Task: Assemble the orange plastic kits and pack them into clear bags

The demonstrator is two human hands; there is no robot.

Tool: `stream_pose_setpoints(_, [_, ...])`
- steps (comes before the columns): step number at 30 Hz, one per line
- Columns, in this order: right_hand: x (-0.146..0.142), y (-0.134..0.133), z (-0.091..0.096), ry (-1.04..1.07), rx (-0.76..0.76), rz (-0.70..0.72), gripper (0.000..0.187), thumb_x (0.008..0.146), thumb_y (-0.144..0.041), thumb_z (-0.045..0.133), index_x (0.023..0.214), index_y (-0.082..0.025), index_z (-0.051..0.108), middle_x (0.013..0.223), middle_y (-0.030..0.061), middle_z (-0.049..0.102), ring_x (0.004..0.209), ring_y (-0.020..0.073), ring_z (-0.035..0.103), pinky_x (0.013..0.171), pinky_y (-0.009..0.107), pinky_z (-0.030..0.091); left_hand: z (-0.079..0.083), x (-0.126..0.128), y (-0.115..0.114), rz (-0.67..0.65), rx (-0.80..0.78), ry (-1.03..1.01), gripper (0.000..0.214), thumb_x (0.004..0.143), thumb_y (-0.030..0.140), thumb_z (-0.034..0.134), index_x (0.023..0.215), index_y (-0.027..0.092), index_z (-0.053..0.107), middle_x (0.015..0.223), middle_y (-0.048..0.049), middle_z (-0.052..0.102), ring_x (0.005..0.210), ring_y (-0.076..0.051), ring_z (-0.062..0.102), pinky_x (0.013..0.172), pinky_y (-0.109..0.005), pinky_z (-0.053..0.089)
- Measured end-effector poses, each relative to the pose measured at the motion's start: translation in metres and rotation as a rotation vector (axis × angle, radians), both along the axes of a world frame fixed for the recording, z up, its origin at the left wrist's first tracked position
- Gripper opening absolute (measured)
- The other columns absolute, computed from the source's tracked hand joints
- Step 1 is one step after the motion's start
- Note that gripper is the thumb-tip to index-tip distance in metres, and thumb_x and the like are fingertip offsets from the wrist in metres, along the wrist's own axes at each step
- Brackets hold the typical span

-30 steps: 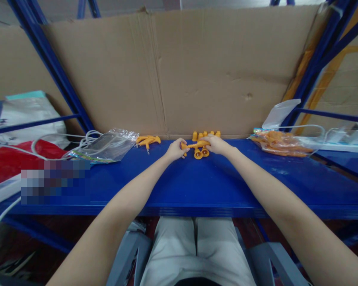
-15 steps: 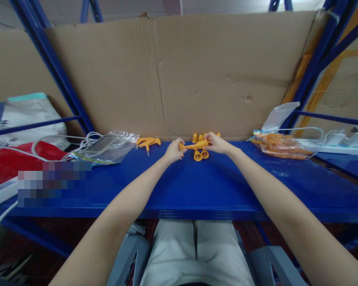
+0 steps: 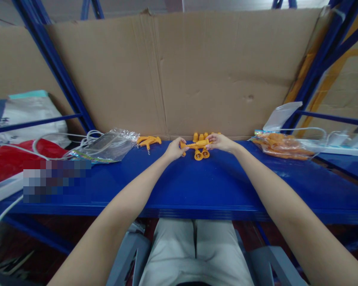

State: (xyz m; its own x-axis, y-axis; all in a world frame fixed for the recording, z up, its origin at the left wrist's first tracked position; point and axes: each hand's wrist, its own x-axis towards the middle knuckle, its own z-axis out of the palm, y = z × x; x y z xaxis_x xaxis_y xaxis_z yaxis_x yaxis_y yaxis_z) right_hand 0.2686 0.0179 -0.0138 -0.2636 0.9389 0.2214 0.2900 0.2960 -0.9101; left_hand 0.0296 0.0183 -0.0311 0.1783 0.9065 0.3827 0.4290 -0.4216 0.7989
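Both hands meet at the back of the blue shelf (image 3: 197,186). My left hand (image 3: 174,149) is closed on the left end of a long orange plastic part (image 3: 197,144). The right end of that part is pinched by my right hand (image 3: 220,142). The part hangs level just above the shelf. Below it lie two orange cone-shaped pieces (image 3: 201,154) with their open mouths toward me. Several more small orange pieces (image 3: 200,136) stand behind, against the cardboard.
A cardboard sheet (image 3: 181,71) walls the back. Left are an orange assembled piece (image 3: 148,140), a clear plastic bag (image 3: 107,146) and white cables (image 3: 47,141). Right is a bag of orange parts (image 3: 279,143) and a white power strip (image 3: 340,143). Blue rack posts stand at both sides.
The orange part has lifted slightly off the shelf and my right hand has shifted from gripping over it to pinching its right end. My left hand has barely moved.
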Motion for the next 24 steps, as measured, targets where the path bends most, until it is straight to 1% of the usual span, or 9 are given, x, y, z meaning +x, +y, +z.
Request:
stream_pose_setpoints(3, [-0.002,-0.003,0.002,-0.029,-0.032,-0.032,0.029,0.072,-0.013,0.078,0.088,-0.017,0.055,0.081,0.0014,0.066,0.065,0.0102,0.065,0.065,0.025,0.057,0.000,-0.001,0.001,0.004,0.002,-0.011,0.023,0.076,0.012,0.072,0.085,0.018,0.052,0.058,0.0079,0.055,0.040,-0.007,0.057,0.042,-0.016,0.043])
stream_pose_setpoints(5, [-0.003,-0.006,0.004,-0.090,-0.032,-0.047,0.024,0.075,-0.022,0.078,0.086,-0.016,0.058,0.077,0.0019,0.067,0.062,0.0105,0.064,0.060,0.022,0.054,0.001,-0.001,0.000,0.013,0.000,-0.011,0.023,0.076,0.013,0.073,0.085,0.018,0.052,0.058,0.0079,0.054,0.039,-0.008,0.056,0.041,-0.016,0.042])
stream_pose_setpoints(7, [-0.003,-0.009,0.007,-0.163,-0.015,-0.050,0.023,0.078,-0.034,0.076,0.082,-0.016,0.062,0.073,0.0027,0.068,0.058,0.0097,0.061,0.054,0.020,0.050,0.002,0.000,-0.002,0.020,0.000,-0.012,0.024,0.076,0.013,0.073,0.084,0.019,0.051,0.057,0.0082,0.054,0.039,-0.008,0.056,0.040,-0.016,0.040])
stream_pose_setpoints(11, [-0.005,-0.011,0.012,-0.273,0.008,-0.076,0.045,0.087,-0.053,0.061,0.066,-0.014,0.061,0.063,0.0053,0.065,0.050,0.0077,0.052,0.045,0.019,0.041,0.004,0.002,-0.006,0.033,0.015,-0.014,0.024,0.075,0.013,0.073,0.082,0.019,0.051,0.056,0.0085,0.053,0.039,-0.008,0.056,0.038,-0.015,0.037])
stream_pose_setpoints(15, [-0.008,-0.006,0.008,-0.309,-0.015,-0.099,0.056,0.093,-0.059,0.045,0.060,-0.015,0.056,0.054,0.0051,0.057,0.046,0.0077,0.046,0.042,0.020,0.035,0.004,0.003,-0.008,0.049,0.038,-0.004,0.027,0.072,0.017,0.077,0.080,0.019,0.051,0.056,0.0085,0.053,0.038,-0.008,0.055,0.039,-0.016,0.037])
stream_pose_setpoints(17, [-0.009,-0.002,0.004,-0.302,-0.005,-0.097,0.056,0.092,-0.062,0.044,0.062,-0.016,0.055,0.054,0.0043,0.055,0.045,0.0076,0.044,0.041,0.020,0.033,0.003,0.002,-0.008,0.063,0.045,0.004,0.028,0.070,0.020,0.078,0.079,0.019,0.051,0.056,0.0082,0.053,0.038,-0.009,0.055,0.039,-0.017,0.037])
stream_pose_setpoints(19, [-0.010,0.001,0.000,-0.274,0.024,-0.083,0.052,0.090,-0.063,0.048,0.069,-0.016,0.056,0.058,0.0036,0.056,0.046,0.0074,0.044,0.043,0.020,0.033,0.003,0.002,-0.007,0.074,0.049,0.015,0.029,0.069,0.021,0.079,0.078,0.019,0.052,0.056,0.0080,0.053,0.038,-0.009,0.055,0.039,-0.017,0.037])
stream_pose_setpoints(21, [-0.009,0.002,-0.003,-0.240,0.039,-0.051,0.047,0.088,-0.062,0.053,0.082,-0.016,0.057,0.063,0.0032,0.057,0.049,0.0075,0.046,0.047,0.021,0.035,0.002,0.001,-0.005,0.084,0.061,0.028,0.029,0.069,0.022,0.079,0.077,0.019,0.052,0.057,0.0077,0.053,0.039,-0.008,0.054,0.039,-0.016,0.037])
stream_pose_setpoints(24, [-0.005,0.000,-0.005,-0.196,-0.005,0.029,0.045,0.082,-0.054,0.067,0.102,-0.016,0.055,0.071,0.0026,0.059,0.054,0.0085,0.050,0.053,0.023,0.039,0.000,-0.002,-0.001,0.109,0.105,0.050,0.028,0.068,0.022,0.079,0.076,0.019,0.052,0.058,0.0072,0.054,0.042,-0.008,0.056,0.041,-0.016,0.037])
